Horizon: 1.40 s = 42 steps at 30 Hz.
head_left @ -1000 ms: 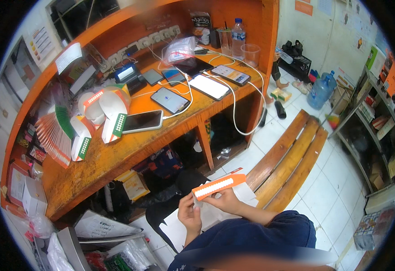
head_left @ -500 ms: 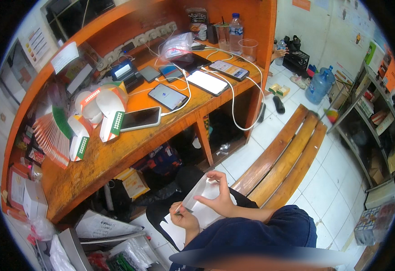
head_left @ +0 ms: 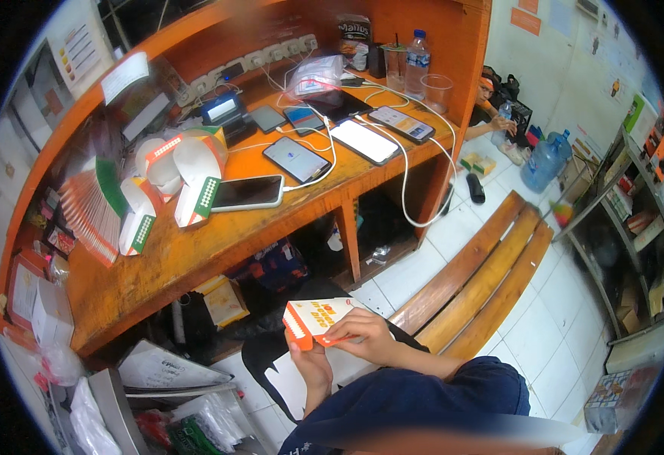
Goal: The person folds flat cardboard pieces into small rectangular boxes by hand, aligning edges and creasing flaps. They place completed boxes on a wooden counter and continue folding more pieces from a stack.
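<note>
Head view: right hand [head_left: 366, 337] and, seemingly, left hand [head_left: 314, 367] grasp a carton [head_left: 313, 312] near a bench [head_left: 459, 262], phones [head_left: 297, 159] crowding the desk [head_left: 157, 265].

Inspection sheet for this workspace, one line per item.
Surface: orange desk, worn along its front.
Things: orange-and-white carton in both hands; white card below it.
Clutter: open cartons, phones, bottle and cups share the desk.
Grip: left hand holds the carton from below; right hand holds its right part.
Cables: white cables run to phones; one loops past the desk's front edge.
Surroundings: wooden bench, tiled floor, blue jugs; another person by the wall.
</note>
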Tool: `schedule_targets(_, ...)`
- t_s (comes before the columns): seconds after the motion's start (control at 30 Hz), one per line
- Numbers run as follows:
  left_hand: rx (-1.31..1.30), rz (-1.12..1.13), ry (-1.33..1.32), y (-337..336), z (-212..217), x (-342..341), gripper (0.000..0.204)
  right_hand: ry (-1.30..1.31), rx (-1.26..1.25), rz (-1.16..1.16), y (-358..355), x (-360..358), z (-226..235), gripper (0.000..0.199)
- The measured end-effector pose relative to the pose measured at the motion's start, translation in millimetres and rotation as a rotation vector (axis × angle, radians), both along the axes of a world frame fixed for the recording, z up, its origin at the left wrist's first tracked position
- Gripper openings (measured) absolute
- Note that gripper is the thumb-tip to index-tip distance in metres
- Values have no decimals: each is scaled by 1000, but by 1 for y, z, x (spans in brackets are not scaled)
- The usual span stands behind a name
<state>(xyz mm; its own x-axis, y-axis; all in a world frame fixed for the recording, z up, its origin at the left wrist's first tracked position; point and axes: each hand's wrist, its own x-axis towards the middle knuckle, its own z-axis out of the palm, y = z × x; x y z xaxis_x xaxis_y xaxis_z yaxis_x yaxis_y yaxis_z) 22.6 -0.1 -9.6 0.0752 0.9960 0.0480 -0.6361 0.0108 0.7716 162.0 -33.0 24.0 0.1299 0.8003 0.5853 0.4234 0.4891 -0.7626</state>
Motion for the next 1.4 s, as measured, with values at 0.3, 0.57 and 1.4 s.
schedule_targets(0.3, 454, 330, 449, -10, 1, -1, 17, 133, -12, -28, -4, -7, 13, 12)
schedule_targets(0.57, 496, 223, 447, -15, -10, -7, 22, 260, -116, 137, -1, 1, 8, 8)
schedule_targets(1.4, -60, 316, -124, 19, 4, -26, 27, 158, -458, -132, -1, -9, -25, 30)
